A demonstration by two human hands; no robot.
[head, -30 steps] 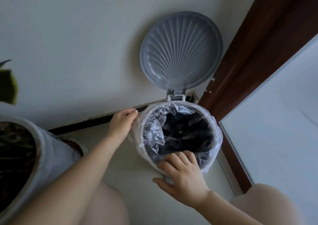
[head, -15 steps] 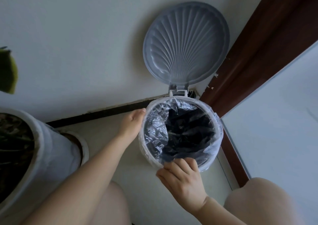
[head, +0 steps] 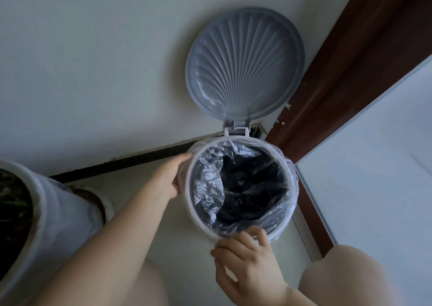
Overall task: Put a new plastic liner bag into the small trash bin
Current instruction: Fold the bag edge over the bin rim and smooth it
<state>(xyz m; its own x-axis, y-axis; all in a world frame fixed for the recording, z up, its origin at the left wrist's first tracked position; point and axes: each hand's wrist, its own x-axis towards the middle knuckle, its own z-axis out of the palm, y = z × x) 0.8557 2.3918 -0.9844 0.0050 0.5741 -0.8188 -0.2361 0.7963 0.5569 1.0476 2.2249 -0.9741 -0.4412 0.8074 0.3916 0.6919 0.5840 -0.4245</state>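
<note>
A small white trash bin (head: 278,233) stands on the floor by the wall, its grey shell-patterned lid (head: 245,62) swung up against the wall. A clear plastic liner bag (head: 210,181) lines the inside, and its edge is folded over the rim all round. My left hand (head: 170,177) is pressed against the bin's left side, over the folded plastic. My right hand (head: 247,259) is at the near rim, fingertips curled on the bag's edge there. The bottom of the bin is dark.
A large white plant pot (head: 46,212) stands at the left. A dark wooden door frame (head: 350,72) runs along the right of the bin, with a pale panel (head: 374,165) beyond it. My knees (head: 346,280) are at the bottom.
My left hand has slid closer onto the bin's left side. My right hand stays at the near rim, fingers slightly lower on the plastic. The view has shifted a little.
</note>
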